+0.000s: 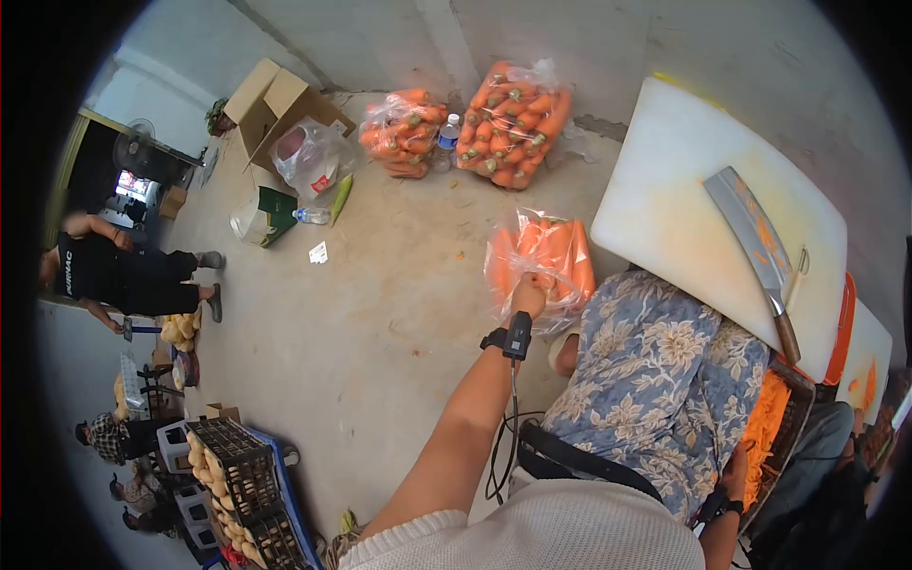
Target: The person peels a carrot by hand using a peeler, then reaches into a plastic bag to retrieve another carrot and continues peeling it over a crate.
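Observation:
My left hand (530, 294) is closed at the near side of a clear plastic bag of carrots (551, 249) on the floor, its fingers gripping the plastic. My right hand (733, 473) is low at the right, beside a dark crate of shredded carrot (766, 427); its fingers are partly hidden, and I cannot make out whether it holds anything. Above the crate, a large cleaver (750, 228) with orange shreds on its blade lies on a white cutting board (655, 161). A small metal peeler-like tool (803, 262) lies beside the blade.
Two larger carrot bags (513, 123) (404, 133) stand by the wall with a water bottle (447, 131) between them. An open cardboard box (275, 109) is further left. A person (123, 271) stands at the far left. Stacked crates (242, 475) hold pale produce.

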Tool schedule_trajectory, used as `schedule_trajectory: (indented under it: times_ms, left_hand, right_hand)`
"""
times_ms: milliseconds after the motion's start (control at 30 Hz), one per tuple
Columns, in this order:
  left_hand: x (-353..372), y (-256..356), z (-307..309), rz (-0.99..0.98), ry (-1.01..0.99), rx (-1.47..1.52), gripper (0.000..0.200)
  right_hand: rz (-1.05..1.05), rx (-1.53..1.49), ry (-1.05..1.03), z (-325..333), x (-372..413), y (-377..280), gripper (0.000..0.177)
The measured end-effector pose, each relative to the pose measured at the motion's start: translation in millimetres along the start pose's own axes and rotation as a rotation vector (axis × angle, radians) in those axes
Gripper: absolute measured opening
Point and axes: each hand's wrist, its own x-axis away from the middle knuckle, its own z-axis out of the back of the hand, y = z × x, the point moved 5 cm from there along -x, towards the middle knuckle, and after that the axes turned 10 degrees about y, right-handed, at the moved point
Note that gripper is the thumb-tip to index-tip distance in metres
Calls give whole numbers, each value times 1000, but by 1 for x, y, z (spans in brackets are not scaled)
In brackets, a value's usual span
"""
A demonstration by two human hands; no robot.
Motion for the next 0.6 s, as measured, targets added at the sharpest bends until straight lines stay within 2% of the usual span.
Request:
schedule_trajectory:
  times_ms: [67, 133, 167, 233, 300, 367, 400, 467, 533, 567, 600]
  left_hand:
    - [8, 23, 14, -103, 134, -262, 25]
    - [18, 37, 17, -121, 174, -289, 23]
    - [23, 46, 20, -144, 214, -318, 22]
    - [38, 80, 32, -181, 181, -412, 21]
    - [39, 83, 36, -219, 142, -505, 20]
    - [36, 76, 46, -299, 368, -805, 23]
    - [34, 75, 50, -297, 365, -807, 23]
    - [26, 68, 58, -125, 227, -946, 26]
    - [23, 76, 61, -154, 194, -1007, 26]
    - [20, 79, 59, -185, 167, -1064, 26]
    - [15, 77, 57, -189, 162, -1063, 26]
  right_hand:
    - [27, 35, -14, -2, 2, -4, 31]
    - [-88, -10, -158, -19, 8, -7, 34]
    - [-90, -8, -158, -18, 8, -7, 34]
    - [26, 92, -146, -16, 10, -11, 35]
    - [-2, 58, -141, -15, 9, -11, 35]
    - [-31, 27, -134, -12, 8, -9, 35]
    - [-46, 86, -56, -6, 5, -8, 36]
    - [-64, 144, 27, 2, 2, -7, 36]
    - [-67, 114, -151, 0, 1, -3, 33]
    - [-68, 111, -146, -9, 13, -12, 33]
    - [326, 520, -281, -46, 42, -48, 34]
